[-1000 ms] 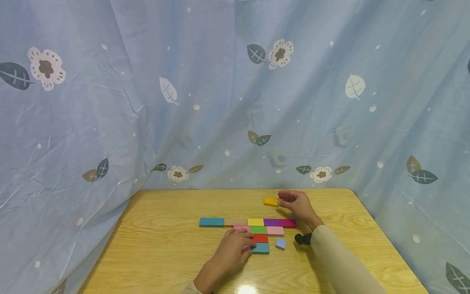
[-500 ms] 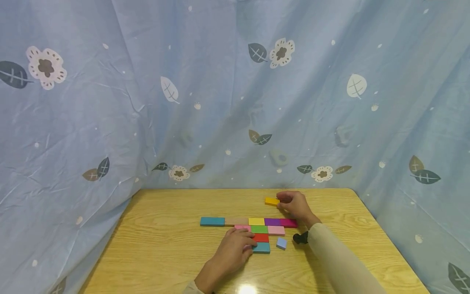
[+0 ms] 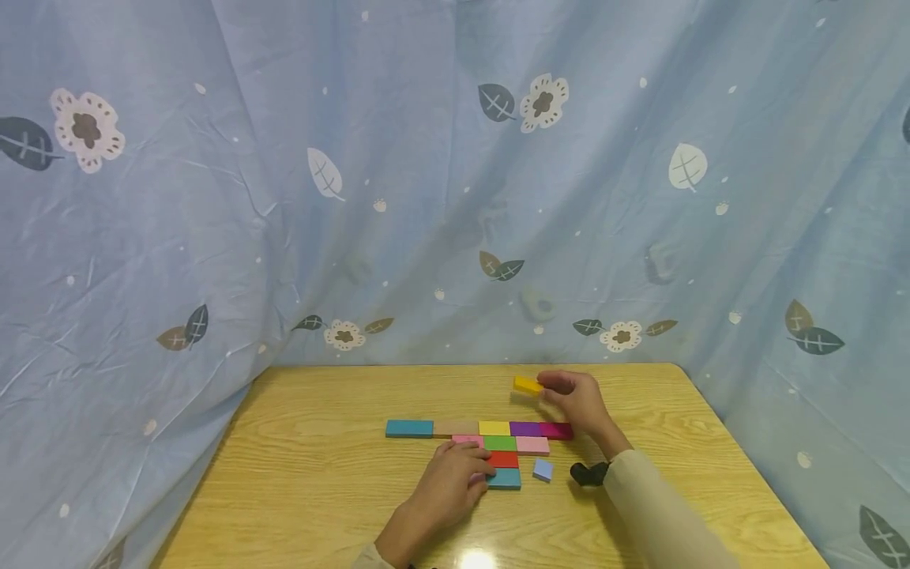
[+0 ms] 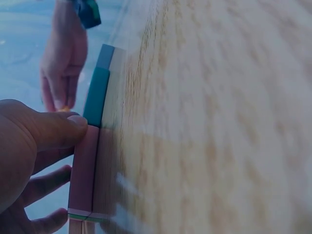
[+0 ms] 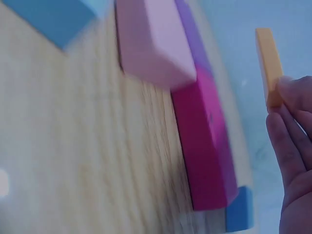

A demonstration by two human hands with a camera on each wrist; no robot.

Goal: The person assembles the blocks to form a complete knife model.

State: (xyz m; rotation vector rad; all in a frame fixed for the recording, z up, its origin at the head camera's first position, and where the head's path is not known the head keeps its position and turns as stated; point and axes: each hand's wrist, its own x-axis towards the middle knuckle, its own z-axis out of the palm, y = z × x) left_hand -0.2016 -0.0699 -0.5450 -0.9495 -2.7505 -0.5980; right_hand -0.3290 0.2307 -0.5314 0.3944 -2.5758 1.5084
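My right hand (image 3: 580, 403) pinches one end of an orange-yellow block (image 3: 527, 386) between thumb and fingers, just above the tabletop beyond the block rows. In the right wrist view the block (image 5: 269, 66) points away from the fingertips. My left hand (image 3: 446, 486) rests on the left side of the nearer rows and hides some blocks. In the left wrist view its thumb touches near the joint of a pink block (image 4: 84, 170) and a teal block (image 4: 97, 97), with the other fingers spread. Red (image 3: 503, 460) and green (image 3: 500, 444) blocks show beside it.
The far row runs from a blue block (image 3: 409, 429) through wood-coloured, yellow and purple to a magenta block (image 3: 557, 431). A light blue block (image 3: 543, 470) lies apart on the right. Another blue block (image 5: 239, 209) sits past the magenta one. A patterned curtain (image 3: 426, 237) hangs behind the table.
My right hand has taken hold of the orange-yellow block and raised it slightly off the table. The left hand has stayed where it was on the blocks.
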